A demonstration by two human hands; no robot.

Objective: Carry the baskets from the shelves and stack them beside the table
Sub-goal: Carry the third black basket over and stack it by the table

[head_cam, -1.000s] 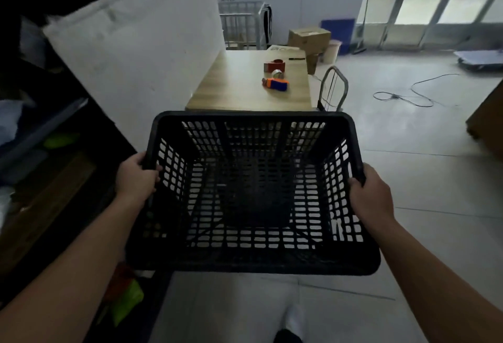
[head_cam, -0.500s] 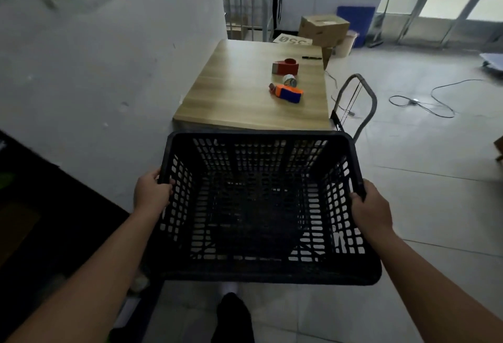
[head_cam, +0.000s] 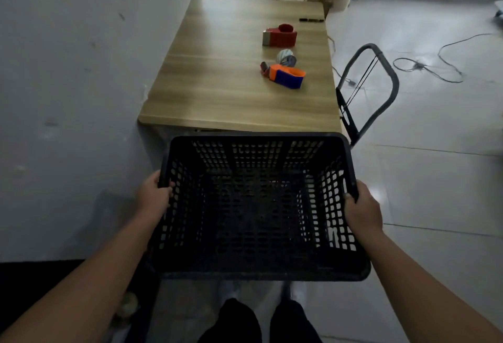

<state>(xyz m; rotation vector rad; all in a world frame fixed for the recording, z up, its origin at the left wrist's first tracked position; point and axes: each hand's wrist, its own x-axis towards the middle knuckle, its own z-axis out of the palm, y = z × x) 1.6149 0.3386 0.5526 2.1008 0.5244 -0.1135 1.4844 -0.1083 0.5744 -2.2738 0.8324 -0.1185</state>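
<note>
Fingers [head_cam: 349,197] of 2 hands clamp basket [head_cam: 255,273] rims near table [head_cam: 217,113] edge.

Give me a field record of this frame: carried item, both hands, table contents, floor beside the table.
carried: black basket, empty, held in the air
left hand: grip closed on the basket's left rim
right hand: grip closed on the right rim
table: just ahead, against the wall
on table: red tape dispenser, tape roll, orange-blue dispenser
right of table: folding cart, cable
stack: none visible
</note>
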